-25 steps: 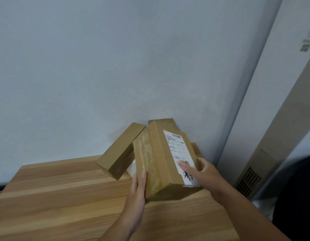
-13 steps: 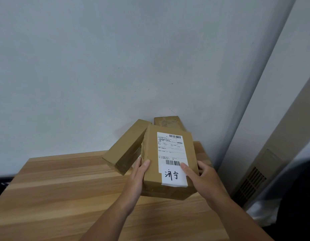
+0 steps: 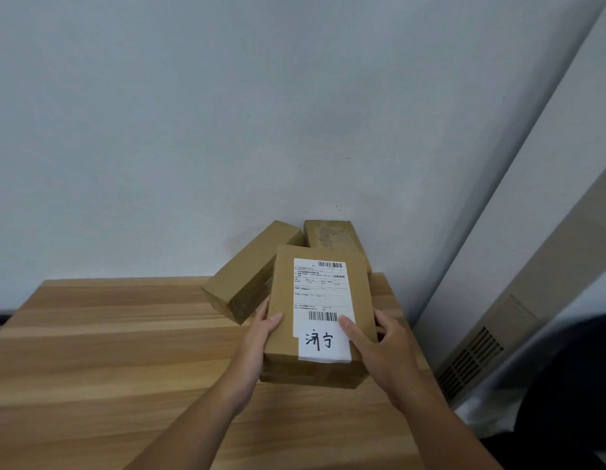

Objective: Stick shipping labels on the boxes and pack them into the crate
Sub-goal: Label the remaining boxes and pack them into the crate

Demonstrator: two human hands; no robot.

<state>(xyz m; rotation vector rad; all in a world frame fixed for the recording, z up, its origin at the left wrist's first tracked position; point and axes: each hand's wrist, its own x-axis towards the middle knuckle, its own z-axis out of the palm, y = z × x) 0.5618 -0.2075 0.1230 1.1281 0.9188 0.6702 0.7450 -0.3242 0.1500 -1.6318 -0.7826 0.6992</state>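
So left hand (image 3: 257, 340) and right hand (image 3: 386, 351) clamp the labelled brown cardboard box (image 3: 283, 300) by its sides, fingers (image 3: 349, 329) curled round it. Label (image 3: 323, 293) up, likely ready for the crate.

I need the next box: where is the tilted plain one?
Head view, centre: the tilted box sits just left of the labelled box, near the wall.

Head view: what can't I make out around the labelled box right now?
Shipping label fine print: too small to read, head view.
Tilted box and rear box: partly hidden behind the labelled box; whether they carry labels is unseen.
Crate: outside the frame.
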